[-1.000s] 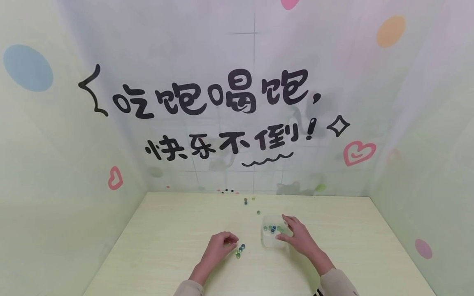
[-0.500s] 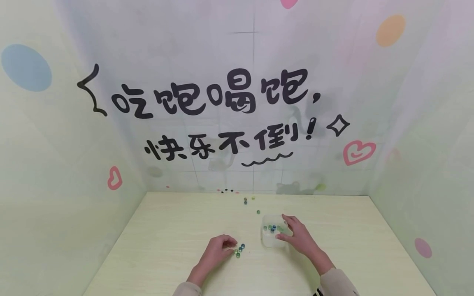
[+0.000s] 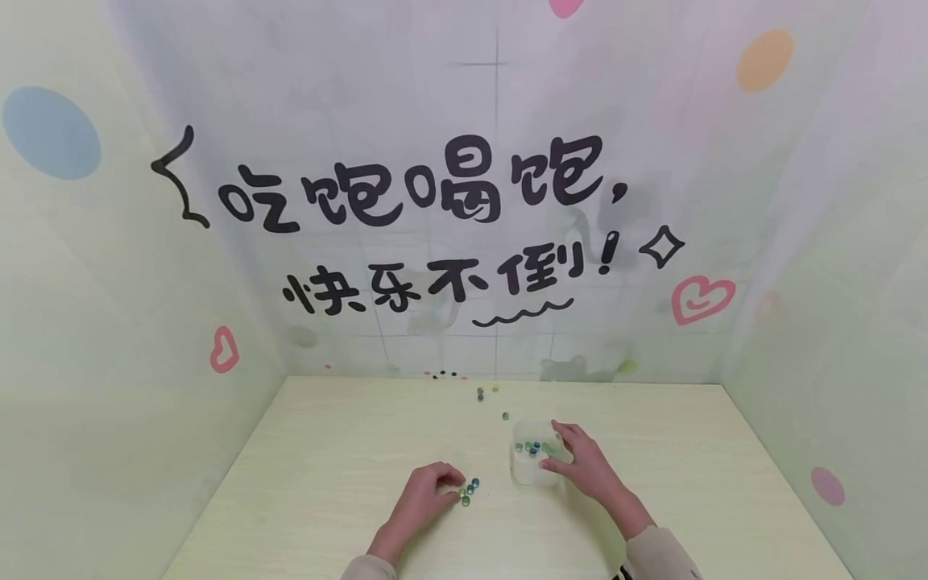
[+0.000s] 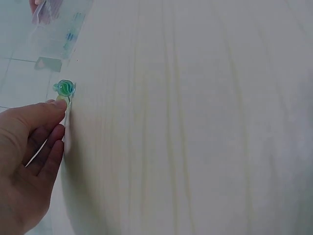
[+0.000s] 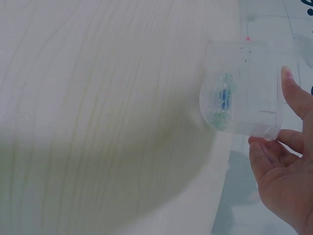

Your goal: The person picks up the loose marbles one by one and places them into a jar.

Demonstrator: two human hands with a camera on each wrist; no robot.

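Several blue and green glass marbles (image 3: 470, 489) lie in a small cluster on the table. My left hand (image 3: 426, 498) is right beside them, its thumb tip at a yellow-green marble (image 4: 62, 98). I cannot tell whether the thumb and index finger pinch that marble. A clear plastic box (image 3: 524, 475) stands to the right, with several green and blue marbles (image 5: 223, 100) on its bottom. My right hand (image 3: 593, 471) grips the box by its right side, thumb and fingers spread along the wall. The fingertips (image 5: 262, 142) show at one corner in the right wrist view.
Past the box, toward the back of the light wood table (image 3: 326, 451), lie a green marble (image 3: 505, 416), a yellowish marble (image 3: 496, 388) and two dark marbles (image 3: 480, 395) close together. A printed curtain wall (image 3: 464, 242) with black lettering encloses the back and sides.
My left hand has shifted slightly, its thumb lowering to the edge of the marble cluster. My right hand and the box have stayed in place.
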